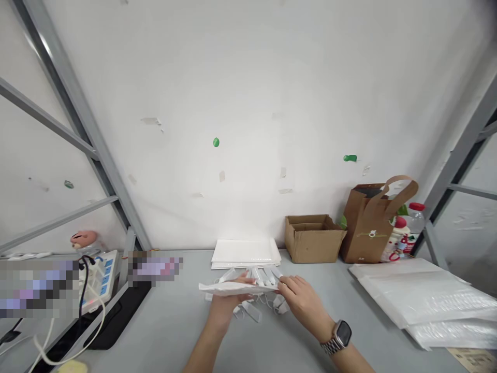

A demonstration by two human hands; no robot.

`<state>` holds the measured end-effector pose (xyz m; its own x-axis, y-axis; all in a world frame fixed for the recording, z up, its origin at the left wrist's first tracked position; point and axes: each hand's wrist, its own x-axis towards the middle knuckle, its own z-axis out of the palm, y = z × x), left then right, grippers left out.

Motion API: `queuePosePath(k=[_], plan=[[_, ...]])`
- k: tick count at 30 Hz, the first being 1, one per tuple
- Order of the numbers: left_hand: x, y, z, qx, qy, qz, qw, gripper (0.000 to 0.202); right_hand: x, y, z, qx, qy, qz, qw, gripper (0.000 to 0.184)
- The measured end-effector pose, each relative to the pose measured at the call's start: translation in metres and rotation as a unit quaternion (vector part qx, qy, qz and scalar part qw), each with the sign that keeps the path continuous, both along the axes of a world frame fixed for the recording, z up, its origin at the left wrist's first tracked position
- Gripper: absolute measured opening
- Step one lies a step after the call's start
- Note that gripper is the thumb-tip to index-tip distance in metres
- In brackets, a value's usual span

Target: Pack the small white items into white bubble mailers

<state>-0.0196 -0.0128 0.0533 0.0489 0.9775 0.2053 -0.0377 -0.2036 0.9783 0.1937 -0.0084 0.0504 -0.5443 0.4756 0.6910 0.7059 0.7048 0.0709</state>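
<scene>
My left hand (pixel 226 303) grips a flat white envelope (pixel 233 288) from below, with its thumb and fingers on either side. At the envelope's right end, the fingers of my right hand (pixel 297 295) are closed on its edge. The envelope is held almost edge-on, above the grey table. Under and behind it lie several small white oblong pieces (pixel 252 312) with thin white cords; the envelope and my hands partly hide them. A watch (pixel 343 334) with a metal band is on my right wrist.
White flat envelopes (pixel 245 252) lie at the wall. Back right stand an open cardboard box (pixel 314 246), a brown paper bag (pixel 367 228) and bottles (pixel 415 223). White bubble mailers (pixel 427 295) lie at right. A power strip (pixel 101 280) and cables (pixel 101 316) are at left.
</scene>
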Motion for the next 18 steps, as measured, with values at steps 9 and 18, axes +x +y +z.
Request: queuePosePath(k=[9,18], plan=[[-0.065,-0.021,0.005,0.03,0.271,0.251,0.929,0.04,-0.02,0.014,0.025,0.023,0.028,0.044,0.998,0.023],[-0.193,-0.061,-0.039,-0.143,0.623,0.408,0.651,0.083,-0.031,0.093,0.004,0.049,-0.113,-0.035,0.992,0.031]])
